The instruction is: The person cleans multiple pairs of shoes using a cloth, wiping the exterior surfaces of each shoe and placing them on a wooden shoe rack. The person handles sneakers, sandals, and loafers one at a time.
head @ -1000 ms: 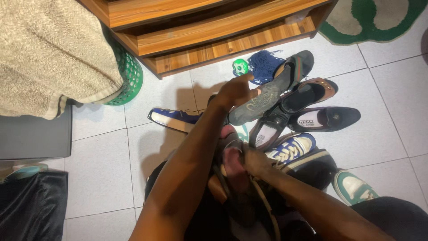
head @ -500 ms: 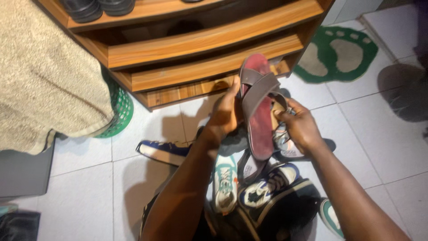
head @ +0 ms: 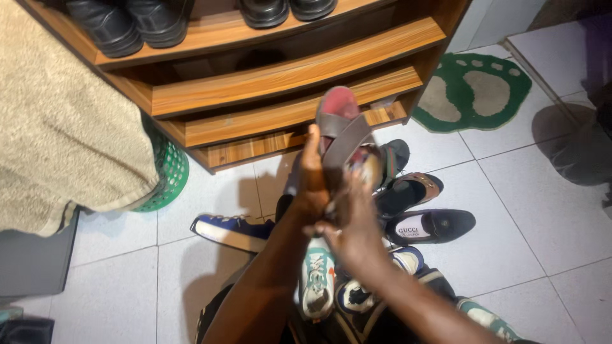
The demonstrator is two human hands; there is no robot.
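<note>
Both hands clasp one brown-strapped sandal.

Both hands gripping sandal, wooden shoe rack

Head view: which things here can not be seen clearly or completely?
- Sandal: lower part hidden behind the left hand and right hand; motion blur.
- Black shoes on the wooden rack: cut by the top edge.
- Green basket: mostly covered by the beige towel.

White tiled floor under scattered shoes, green mat; wooden rack with black shoes
</note>
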